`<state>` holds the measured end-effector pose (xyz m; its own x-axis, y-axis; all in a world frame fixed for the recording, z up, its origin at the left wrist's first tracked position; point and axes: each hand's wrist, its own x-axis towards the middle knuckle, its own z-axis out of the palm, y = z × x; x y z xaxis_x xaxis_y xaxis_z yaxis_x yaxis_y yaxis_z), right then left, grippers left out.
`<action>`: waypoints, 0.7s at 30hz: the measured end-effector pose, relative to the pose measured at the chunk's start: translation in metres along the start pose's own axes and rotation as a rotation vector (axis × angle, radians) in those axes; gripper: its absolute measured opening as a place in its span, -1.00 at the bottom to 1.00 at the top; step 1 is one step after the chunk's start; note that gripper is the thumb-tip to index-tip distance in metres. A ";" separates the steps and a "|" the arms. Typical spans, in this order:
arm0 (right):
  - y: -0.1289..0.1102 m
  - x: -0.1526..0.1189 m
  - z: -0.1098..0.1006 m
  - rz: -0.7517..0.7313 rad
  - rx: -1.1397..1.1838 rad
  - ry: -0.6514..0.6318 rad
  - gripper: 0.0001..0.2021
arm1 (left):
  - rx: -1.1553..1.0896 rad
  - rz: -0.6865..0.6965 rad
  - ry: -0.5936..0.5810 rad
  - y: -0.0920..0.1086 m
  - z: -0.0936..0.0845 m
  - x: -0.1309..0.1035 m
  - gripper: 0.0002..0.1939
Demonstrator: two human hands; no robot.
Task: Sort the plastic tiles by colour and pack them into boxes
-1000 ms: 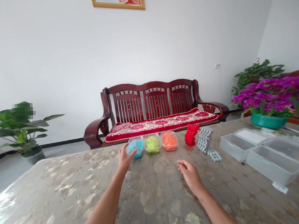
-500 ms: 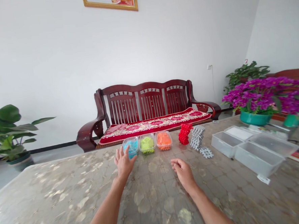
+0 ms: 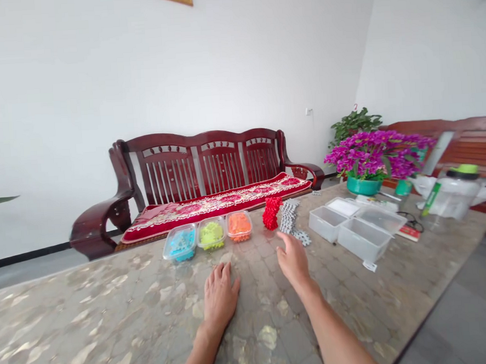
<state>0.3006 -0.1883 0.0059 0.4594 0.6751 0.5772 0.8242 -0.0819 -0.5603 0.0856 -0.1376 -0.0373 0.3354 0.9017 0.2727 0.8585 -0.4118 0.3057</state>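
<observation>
My left hand (image 3: 222, 294) lies flat on the patterned table, fingers stretched out and nothing in it. My right hand (image 3: 292, 258) reaches forward just short of the grey stack of interlocking pieces (image 3: 289, 216), its index finger and thumb apart and empty. Left of that stack stands a red stack of pieces (image 3: 272, 213). Three clear tubs are lined up ahead of my left hand: one with blue pieces (image 3: 181, 243), one with yellow-green pieces (image 3: 211, 233) and one with orange pieces (image 3: 239, 226). A few grey pieces (image 3: 302, 237) lie at the foot of the grey stack.
On the right stand translucent plastic boxes (image 3: 364, 240), a teal pot of purple flowers (image 3: 364, 185) and a clear bottle with a green lid (image 3: 453, 194). A wooden bench (image 3: 208, 156) with a red cover is behind the table (image 3: 111, 322). The table's right edge slopes towards me.
The view has turned to the right. My left hand has come away from the blue tub and down onto the table. My right hand has moved near the grey stack, its index finger now extended.
</observation>
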 end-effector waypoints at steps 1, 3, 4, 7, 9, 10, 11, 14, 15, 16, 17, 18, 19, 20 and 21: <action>0.007 0.009 -0.016 0.035 -0.112 0.020 -0.57 | 0.015 0.006 0.000 -0.001 0.000 0.000 -0.52; 0.023 0.024 -0.049 0.110 -0.334 0.041 -0.56 | 0.034 0.021 0.009 -0.002 0.000 0.001 -0.54; 0.033 0.030 -0.064 0.158 -0.447 0.063 -0.54 | 0.040 0.028 0.013 -0.002 0.000 0.002 -0.55; 0.063 0.040 -0.102 0.260 -0.739 0.081 -0.52 | 0.048 0.046 0.018 -0.001 0.001 0.002 -0.57; 0.082 0.042 -0.120 0.314 -0.848 -0.019 -0.58 | 0.057 0.054 0.017 0.001 0.000 0.001 -0.57; 0.090 0.042 -0.126 0.346 -0.879 -0.088 -0.62 | 0.061 0.058 0.015 0.002 -0.001 0.001 -0.58; 0.098 0.043 -0.131 0.376 -0.898 -0.157 -0.65 | 0.062 0.061 0.012 0.002 -0.002 0.001 -0.58; 0.113 0.044 -0.143 0.418 -0.907 -0.310 -0.67 | 0.057 0.066 0.005 0.003 -0.005 0.001 -0.59; 0.116 0.043 -0.147 0.419 -0.900 -0.333 -0.64 | 0.055 0.067 0.005 0.003 -0.005 0.001 -0.59; 0.118 0.043 -0.151 0.417 -0.894 -0.341 -0.62 | 0.052 0.068 0.005 0.003 -0.005 0.001 -0.60; 0.118 0.042 -0.155 0.416 -0.888 -0.338 -0.60 | 0.050 0.068 0.007 0.002 -0.006 0.001 -0.60; 0.118 0.040 -0.160 0.417 -0.886 -0.322 -0.60 | 0.048 0.067 0.009 0.002 -0.006 0.001 -0.60; 0.117 0.037 -0.166 0.419 -0.889 -0.299 -0.61 | 0.044 0.068 0.010 0.002 -0.006 0.001 -0.60; 0.115 0.032 -0.173 0.418 -0.897 -0.272 -0.62 | 0.040 0.067 0.011 0.002 -0.006 0.001 -0.61; 0.112 0.027 -0.179 0.413 -0.907 -0.243 -0.63 | 0.036 0.065 0.012 0.002 -0.006 0.001 -0.61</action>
<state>0.4642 -0.3106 0.0651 0.7680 0.5902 0.2488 0.6030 -0.7972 0.0297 0.0854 -0.1385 -0.0306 0.3866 0.8715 0.3018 0.8484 -0.4643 0.2540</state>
